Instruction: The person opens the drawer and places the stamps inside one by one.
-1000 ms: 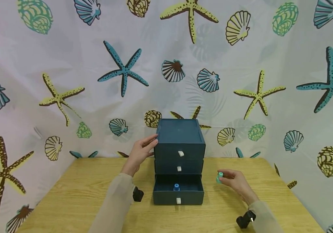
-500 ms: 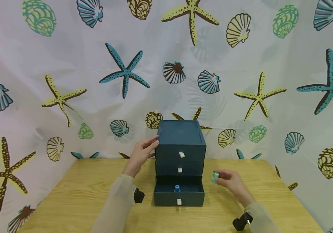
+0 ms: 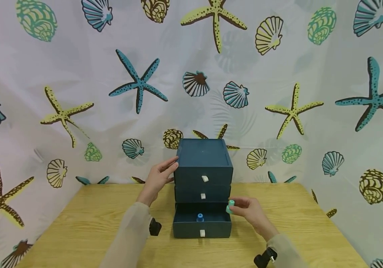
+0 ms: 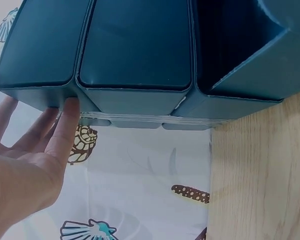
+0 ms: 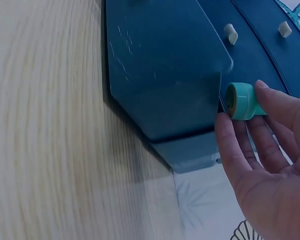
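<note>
A dark blue drawer cabinet [image 3: 203, 175] stands on the table, its bottom drawer [image 3: 202, 230] pulled out. Inside that drawer sits a small blue stamp-like piece [image 3: 200, 217] with a narrower top. My left hand [image 3: 156, 181] rests its straight fingertips on the cabinet's left side, near the top, as the left wrist view also shows. Between thumb and fingers my right hand [image 3: 250, 213] pinches a small mint-green stamp-like piece [image 5: 242, 101] with a round, ringed end. It is held at the open drawer's right edge, just above it.
Two closed drawers lie above the open one, each with a white pull tab [image 3: 205, 178]. The wooden table [image 3: 111, 223] extends to both sides. A curtain [image 3: 164, 123] with shells and starfish hangs close behind the cabinet.
My right hand has moved left with the mint-green piece, from beside the cabinet to the drawer's right edge. My left hand stays against the cabinet. The view shifts slightly.
</note>
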A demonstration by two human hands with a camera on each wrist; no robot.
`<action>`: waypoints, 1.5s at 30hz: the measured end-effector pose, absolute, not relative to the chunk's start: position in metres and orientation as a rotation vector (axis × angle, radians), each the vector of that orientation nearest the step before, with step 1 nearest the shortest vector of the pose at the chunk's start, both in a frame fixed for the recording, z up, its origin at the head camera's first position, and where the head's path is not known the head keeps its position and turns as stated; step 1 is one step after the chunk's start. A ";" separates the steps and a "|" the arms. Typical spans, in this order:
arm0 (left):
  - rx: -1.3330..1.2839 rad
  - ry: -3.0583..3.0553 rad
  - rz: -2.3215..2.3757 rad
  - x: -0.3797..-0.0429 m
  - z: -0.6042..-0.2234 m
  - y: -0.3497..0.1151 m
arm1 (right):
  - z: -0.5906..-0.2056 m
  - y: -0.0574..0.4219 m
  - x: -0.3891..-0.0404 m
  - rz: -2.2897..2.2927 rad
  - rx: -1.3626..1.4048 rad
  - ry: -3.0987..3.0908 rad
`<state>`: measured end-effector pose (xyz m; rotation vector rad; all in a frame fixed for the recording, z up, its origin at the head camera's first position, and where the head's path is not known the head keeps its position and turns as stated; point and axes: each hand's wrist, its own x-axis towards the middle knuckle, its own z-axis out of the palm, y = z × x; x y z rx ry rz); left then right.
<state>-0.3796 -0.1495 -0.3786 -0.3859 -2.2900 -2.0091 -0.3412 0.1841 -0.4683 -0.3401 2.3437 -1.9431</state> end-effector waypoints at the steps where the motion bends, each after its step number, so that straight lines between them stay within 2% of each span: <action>1: -0.389 -2.289 -2.010 -0.379 -0.379 -0.149 | -0.468 0.181 -0.341 -1.950 -0.343 2.346; 10: -0.393 -2.304 -2.014 -0.380 -0.379 -0.149 | -0.468 0.162 -0.342 -1.938 -0.316 2.420; 20: -0.397 -2.318 -2.006 -0.378 -0.380 -0.149 | -0.470 0.148 -0.341 -1.900 -0.411 2.446; 26: -0.391 -2.342 -2.023 -0.365 -0.366 -0.148 | -0.458 0.142 -0.333 -1.851 -0.442 2.473; 31: -0.394 -2.332 -2.022 -0.379 -0.375 -0.150 | -0.473 0.146 -0.349 -1.838 -0.457 2.482; 45: -0.398 -2.315 -2.001 -0.380 -0.377 -0.149 | -0.467 0.143 -0.349 -1.785 -0.499 2.516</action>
